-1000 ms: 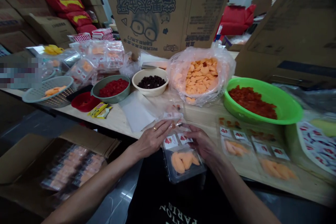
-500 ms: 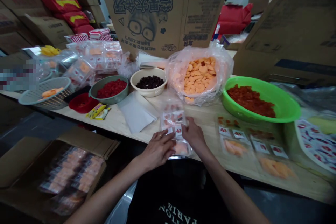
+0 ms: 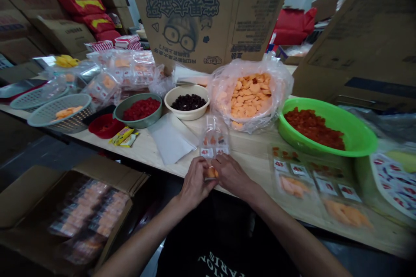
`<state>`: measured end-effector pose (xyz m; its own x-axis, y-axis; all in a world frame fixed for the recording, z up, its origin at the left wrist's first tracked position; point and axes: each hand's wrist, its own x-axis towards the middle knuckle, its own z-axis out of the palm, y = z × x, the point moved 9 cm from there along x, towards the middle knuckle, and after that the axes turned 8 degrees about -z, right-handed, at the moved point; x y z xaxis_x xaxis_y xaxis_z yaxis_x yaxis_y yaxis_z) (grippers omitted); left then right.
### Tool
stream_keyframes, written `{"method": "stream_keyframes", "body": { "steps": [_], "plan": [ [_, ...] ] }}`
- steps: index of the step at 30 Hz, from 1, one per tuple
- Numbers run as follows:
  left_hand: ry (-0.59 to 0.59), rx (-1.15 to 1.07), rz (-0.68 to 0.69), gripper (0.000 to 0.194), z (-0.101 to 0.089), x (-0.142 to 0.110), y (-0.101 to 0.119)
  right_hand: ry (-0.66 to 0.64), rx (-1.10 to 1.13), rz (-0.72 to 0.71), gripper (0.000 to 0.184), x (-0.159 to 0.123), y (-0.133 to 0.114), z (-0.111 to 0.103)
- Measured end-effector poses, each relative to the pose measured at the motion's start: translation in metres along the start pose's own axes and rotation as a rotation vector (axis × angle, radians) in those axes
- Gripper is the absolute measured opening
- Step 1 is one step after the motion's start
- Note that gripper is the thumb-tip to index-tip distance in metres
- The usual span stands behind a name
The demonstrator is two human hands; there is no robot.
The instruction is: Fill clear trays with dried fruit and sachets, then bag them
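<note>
A clear plastic snack tray with small red-and-white stickers and orange fruit slices stands tilted up at the table's near edge. My left hand and my right hand both grip its lower end, fingers curled over the orange slices. Behind it sit a plastic-lined bowl of orange slices, a white bowl of dark fruit and a grey-green bowl of red fruit.
A green basin of red dried fruit stands at the right, with filled clear trays in front of it. A sticker sheet lies far right. A carton of packed trays sits on the floor at left. Large cartons wall the back.
The tray has been lifted from lying flat near my body and tipped upright on the table edge. Both hands have closed in together on its lower end.
</note>
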<state>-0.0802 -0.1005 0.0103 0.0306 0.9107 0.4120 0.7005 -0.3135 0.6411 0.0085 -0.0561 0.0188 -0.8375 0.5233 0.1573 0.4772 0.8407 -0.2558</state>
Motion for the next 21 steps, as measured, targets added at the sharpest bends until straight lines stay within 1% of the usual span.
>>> {"method": "stream_keyframes", "body": {
  "steps": [2, 5, 7, 9, 12, 14, 15, 16, 17, 18, 19, 20, 21],
  "plan": [
    [0.025, -0.019, -0.040, 0.054, -0.004, 0.008, -0.005, 0.028, 0.057, -0.061, 0.035, -0.004, -0.012, -0.007],
    [-0.005, 0.040, -0.052, 0.044, -0.001, 0.020, -0.010, 0.047, 0.095, -0.131, 0.045, -0.010, -0.028, -0.014],
    [-0.012, 0.031, -0.040, 0.032, 0.004, 0.025, -0.012, 0.047, 0.087, -0.123, 0.048, -0.015, -0.034, -0.016],
    [0.001, -0.028, -0.017, 0.020, 0.010, 0.027, -0.013, 0.043, 0.072, -0.086, 0.050, -0.021, -0.034, -0.015],
    [0.011, -0.072, -0.004, 0.011, 0.023, 0.028, -0.013, 0.048, 0.066, -0.017, 0.047, -0.030, -0.026, -0.014],
    [0.006, -0.025, -0.039, 0.009, 0.029, 0.028, -0.014, 0.080, 0.122, 0.024, 0.043, -0.034, -0.012, -0.015],
    [0.012, 0.009, -0.081, 0.010, 0.030, 0.027, -0.017, 0.119, 0.153, 0.054, 0.039, -0.036, -0.001, -0.017],
    [0.021, 0.037, -0.134, 0.012, 0.029, 0.025, -0.019, 0.179, 0.172, 0.112, 0.034, -0.037, 0.014, -0.021],
    [0.020, 0.045, -0.193, 0.014, 0.027, 0.023, -0.022, 0.245, 0.177, 0.202, 0.032, -0.039, 0.034, -0.024],
    [0.011, 0.023, -0.256, 0.021, 0.025, 0.020, -0.024, 0.303, 0.177, 0.324, 0.034, -0.043, 0.056, -0.025],
    [-0.007, -0.032, -0.319, 0.033, 0.024, 0.017, -0.025, 0.338, 0.188, 0.455, 0.038, -0.047, 0.078, -0.023],
    [-0.034, -0.118, -0.378, 0.049, 0.023, 0.014, -0.025, 0.345, 0.218, 0.573, 0.043, -0.051, 0.097, -0.017],
    [-0.070, -0.232, -0.431, 0.067, 0.024, 0.011, -0.023, 0.330, 0.260, 0.648, 0.045, -0.053, 0.111, -0.009]
  ]
}}
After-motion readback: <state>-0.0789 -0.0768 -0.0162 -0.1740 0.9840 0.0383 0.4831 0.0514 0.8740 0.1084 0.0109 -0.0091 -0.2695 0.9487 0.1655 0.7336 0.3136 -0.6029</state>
